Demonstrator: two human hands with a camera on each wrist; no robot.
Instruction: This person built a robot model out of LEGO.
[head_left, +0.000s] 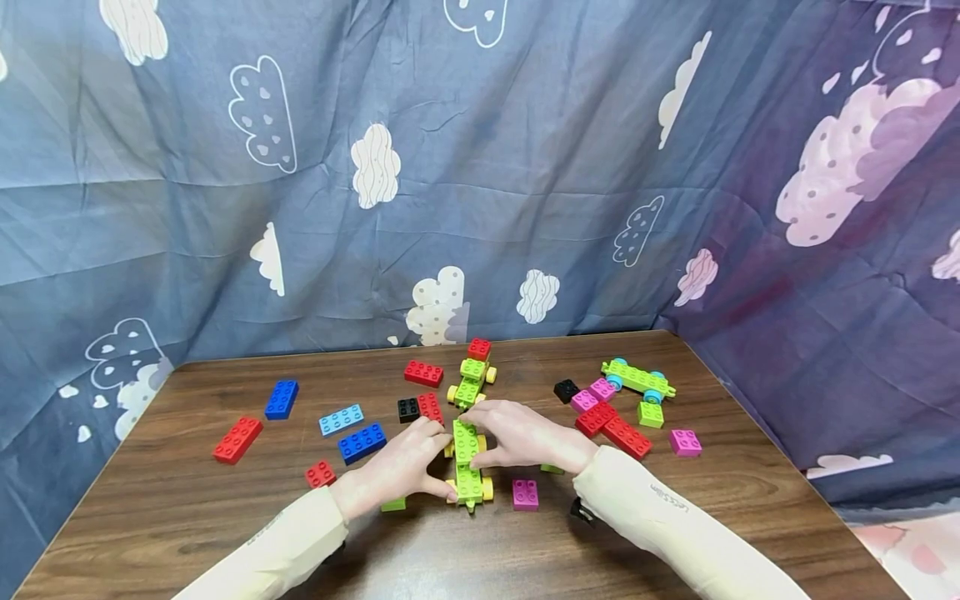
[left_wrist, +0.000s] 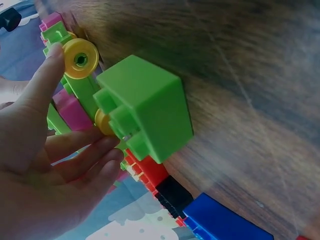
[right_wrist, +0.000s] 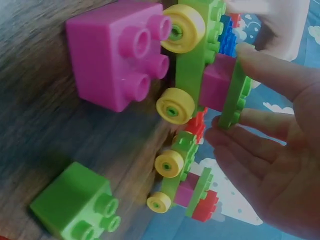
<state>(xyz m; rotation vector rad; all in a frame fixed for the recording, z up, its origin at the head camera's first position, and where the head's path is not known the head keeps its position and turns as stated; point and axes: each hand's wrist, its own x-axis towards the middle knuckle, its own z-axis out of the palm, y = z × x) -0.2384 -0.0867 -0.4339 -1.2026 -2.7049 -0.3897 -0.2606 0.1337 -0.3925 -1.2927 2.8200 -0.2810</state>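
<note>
A wooden desk (head_left: 187,508) carries everything, with a cloud-printed blue cloth (head_left: 525,167) hung behind and to the sides. At its middle lies the landmark: a green wheeled car (head_left: 467,462) with yellow wheels, standing on the desk between both hands. The left hand (head_left: 401,467) holds its left side and the right hand (head_left: 525,437) its right, each grip clamped on the car with thumb and fingers.

The head view alone shows the spread around the car — a second wheeled car with a red top (head_left: 472,379) just beyond it, a green chassis with blue wheels (head_left: 637,379) well off to its right, blue bricks (head_left: 362,442) and a red brick (head_left: 237,439) to its left, red bricks (head_left: 626,436) to its right.

The wrist views give what the head view cannot. From the left wrist, the left thumb rests against a yellow wheel (left_wrist: 80,58), and a green square brick (left_wrist: 147,107) sits just beside the car, nearly hidden under the hand in the head view. From the right wrist, a pink block (right_wrist: 220,80) shows sandwiched between the car's base and a green plate (right_wrist: 235,97) that the right fingertips (right_wrist: 222,137) pinch — a layer unseen from above. A pink square brick (right_wrist: 115,52) lies beside the car's wheels, a small green brick (right_wrist: 75,205) near it.
</note>
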